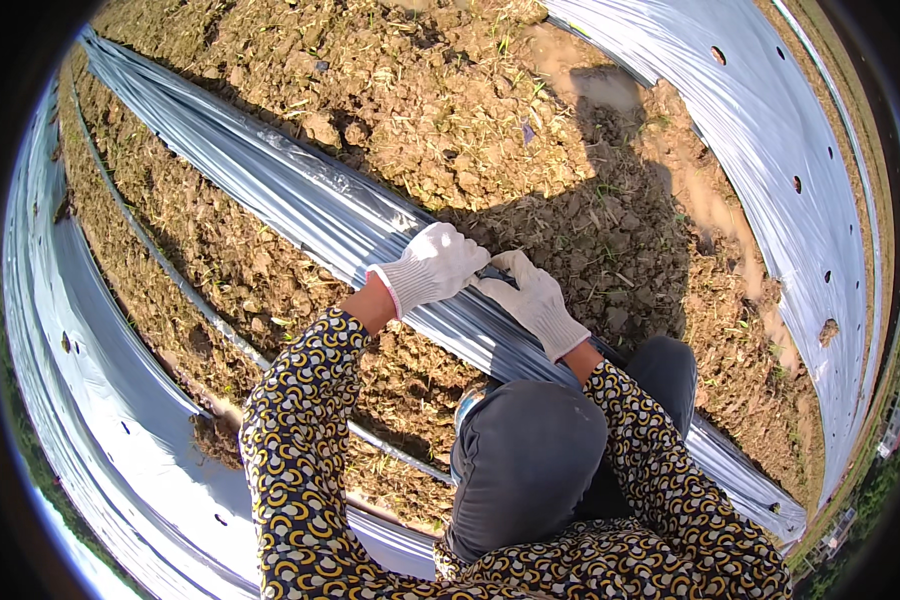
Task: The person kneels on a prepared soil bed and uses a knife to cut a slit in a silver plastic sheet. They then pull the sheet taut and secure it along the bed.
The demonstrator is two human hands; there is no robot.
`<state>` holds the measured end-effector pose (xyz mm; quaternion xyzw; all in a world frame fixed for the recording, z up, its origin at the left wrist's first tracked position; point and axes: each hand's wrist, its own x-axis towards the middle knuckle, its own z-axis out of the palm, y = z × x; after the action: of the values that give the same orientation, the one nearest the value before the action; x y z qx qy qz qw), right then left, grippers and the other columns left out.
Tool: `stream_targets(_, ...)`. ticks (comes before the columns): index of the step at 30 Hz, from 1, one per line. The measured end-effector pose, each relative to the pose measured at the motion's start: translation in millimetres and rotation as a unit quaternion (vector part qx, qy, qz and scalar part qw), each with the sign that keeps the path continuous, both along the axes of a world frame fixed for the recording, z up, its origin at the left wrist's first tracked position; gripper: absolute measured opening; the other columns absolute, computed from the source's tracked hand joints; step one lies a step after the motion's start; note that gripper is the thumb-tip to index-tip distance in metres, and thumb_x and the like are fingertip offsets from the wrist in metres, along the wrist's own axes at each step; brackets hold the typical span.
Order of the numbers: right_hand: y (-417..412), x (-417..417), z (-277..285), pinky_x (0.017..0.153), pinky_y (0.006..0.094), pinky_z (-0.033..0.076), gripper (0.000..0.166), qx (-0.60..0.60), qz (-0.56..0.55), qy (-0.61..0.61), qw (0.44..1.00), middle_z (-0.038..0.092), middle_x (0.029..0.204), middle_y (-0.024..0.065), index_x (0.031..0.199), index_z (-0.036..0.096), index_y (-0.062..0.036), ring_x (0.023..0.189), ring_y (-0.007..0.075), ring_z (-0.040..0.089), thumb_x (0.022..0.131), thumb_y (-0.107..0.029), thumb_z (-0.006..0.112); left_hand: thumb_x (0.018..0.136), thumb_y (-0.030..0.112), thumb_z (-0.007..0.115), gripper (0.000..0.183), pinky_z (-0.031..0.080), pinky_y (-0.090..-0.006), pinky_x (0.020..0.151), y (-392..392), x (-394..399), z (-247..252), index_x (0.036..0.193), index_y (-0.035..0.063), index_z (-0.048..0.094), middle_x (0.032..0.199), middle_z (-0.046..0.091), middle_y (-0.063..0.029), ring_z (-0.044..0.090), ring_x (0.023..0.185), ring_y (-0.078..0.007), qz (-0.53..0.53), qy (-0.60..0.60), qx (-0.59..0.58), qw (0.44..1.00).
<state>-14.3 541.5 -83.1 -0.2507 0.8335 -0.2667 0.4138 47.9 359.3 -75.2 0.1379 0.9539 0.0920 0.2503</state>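
A long strip of bunched silver plastic mulch film point(292, 176) runs diagonally over the soil, from the far upper left to beneath my legs. My left hand point(436, 262), in a white knit glove, grips the dark edge of this strip from above. Close beside it, my right hand point(534, 300) wears a matching glove and pinches the same edge between thumb and fingers. A small loop of dark film shows between the two hands. My fingertips nearly meet, and the exact hold under them is partly hidden.
Cloddy soil point(420, 112) with straw bits surrounds the strip. A thin grey irrigation hose point(157, 255) curves across the left. Film-covered beds with holes lie at left point(112, 360) and right point(787, 165). Muddy water point(727, 225) edges the right bed. My bent knee point(529, 450) is close below my hands.
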Motion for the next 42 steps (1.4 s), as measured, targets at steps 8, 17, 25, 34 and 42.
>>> stream_targets(8,0.5,-7.8,-9.4,0.086,0.0405,0.048,0.055,0.018,0.01,-0.089,0.996,0.068,0.109,0.0133,0.117,0.059,-0.01,0.099,0.0326,0.064,0.086,-0.055,0.061,0.089,0.033,0.062,0.028,0.054,-0.0385,0.077,4.5,-3.4,-6.1,0.107,0.0118,0.061,0.089,0.068,-0.0065,0.068,0.086,-0.0246,-0.018,-0.026,-0.024,0.999)
stream_targets(17,-3.4,-1.9,-7.3,0.092,0.0407,0.046,0.06,0.006,0.006,-0.022,1.0,0.067,0.114,0.0144,0.123,0.058,-0.0121,0.107,0.0327,0.062,0.082,-0.056,0.064,0.09,0.036,0.06,0.031,0.054,-0.0375,0.076,5.9,-4.9,-3.3,0.108,0.0112,0.061,0.085,0.068,-0.0068,0.069,0.084,-0.0248,-0.015,-0.019,-0.04,0.999)
stream_targets(25,-4.6,-6.6,-8.1,0.09,0.0421,0.048,0.057,-0.008,0.024,-0.03,0.999,0.067,0.11,0.0173,0.119,0.062,-0.0098,0.104,0.0351,0.062,0.084,-0.056,0.061,0.092,0.036,0.059,0.045,0.054,-0.0377,0.072,3.7,-3.2,-5.3,0.126,0.0094,0.051,0.084,0.068,-0.0093,0.069,0.079,-0.0254,0.015,-0.026,-0.02,0.999)
stream_targets(34,-4.4,-1.8,-8.2,0.091,0.04,0.048,0.061,-0.021,0.016,0.003,1.0,0.066,0.115,0.0128,0.121,0.059,-0.0101,0.108,0.0327,0.062,0.081,-0.055,0.066,0.09,0.032,0.061,0.055,0.053,-0.0378,0.069,4.1,-4.1,2.6,0.135,0.0049,0.042,0.08,0.069,-0.0085,0.069,0.071,-0.0278,0.046,-0.043,-0.009,0.998)
stream_targets(42,-6.6,-6.6,-6.4,0.091,0.0407,0.047,0.058,-0.009,0.013,-0.029,0.999,0.065,0.117,0.0144,0.116,0.061,-0.0094,0.107,0.0332,0.061,0.081,-0.056,0.066,0.088,0.029,0.063,0.029,0.053,-0.038,0.072,4.5,-0.5,-16.7,0.107,0.0084,0.058,0.083,0.067,-0.0089,0.069,0.081,-0.0254,0.027,0.015,-0.001,1.0)
